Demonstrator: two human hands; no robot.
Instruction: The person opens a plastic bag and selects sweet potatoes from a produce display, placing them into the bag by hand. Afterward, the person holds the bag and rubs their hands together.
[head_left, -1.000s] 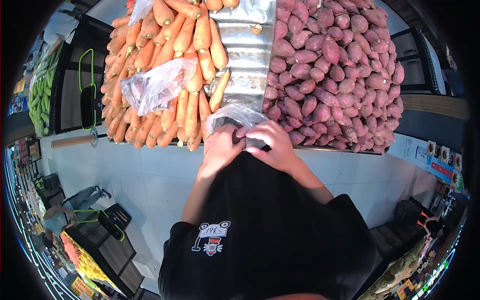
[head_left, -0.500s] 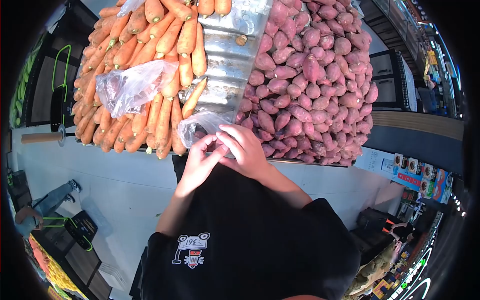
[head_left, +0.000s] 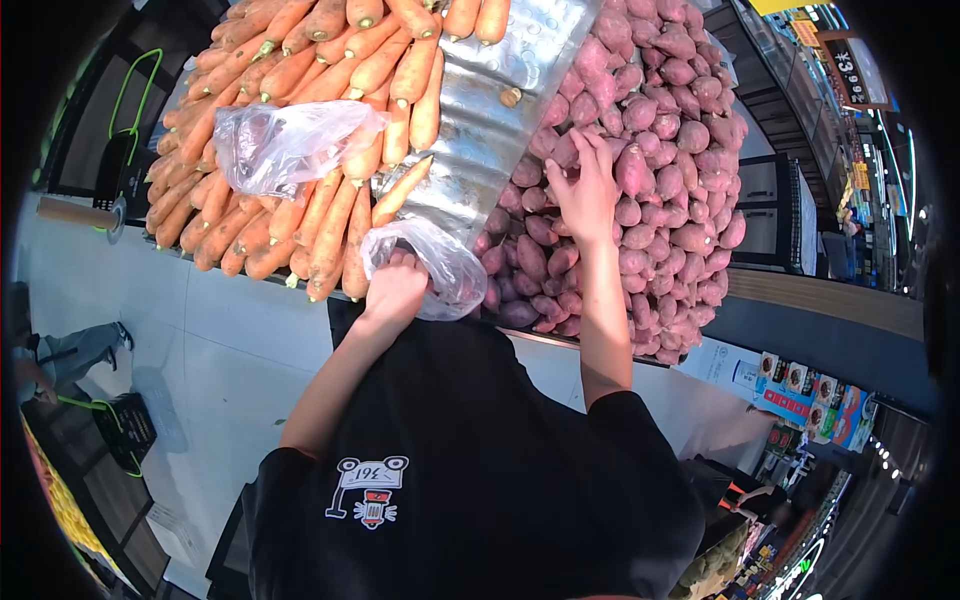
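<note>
Clerk: Largest item: sweet potato pile [head_left: 680, 200], heaped on your right. Fault to expect: a slide toward the front edge, should you pull one from low in the heap.

Checker: Next, carrot pile [head_left: 300, 78], on your left. Any fault?

Clerk: The same; a knock from your left forearm could roll the front carrots off the edge.

Checker: Metal bed [head_left: 480, 115], ridged, between the piles. Smooth-looking; anything set on it may skid.

Clerk: Loose plastic bag [head_left: 290, 150], crumpled, lying on the carrots, clear of your hands. Light enough to slip if the carrots shift.

Checker: Held plastic bag [head_left: 458, 275], one, thin, mouth part open, near the front edge between the piles. It could fold shut or tear if you drag it across a rough root, or tip if weight lands on one side.

Clerk: Left hand [head_left: 395, 288], fingers curled closed at that bag's mouth; fingertips hidden, so how much film you grip cannot be told. A scant grip could let it slip.

Checker: Right hand [head_left: 588, 190], fingers spread over the sweet potatoes, nothing pinched; contact cannot be told. A hasty grab could dislodge neighbours.

Clerk: Smallest: brown scrap [head_left: 511, 97], on the metal, easily flicked loose.
</note>
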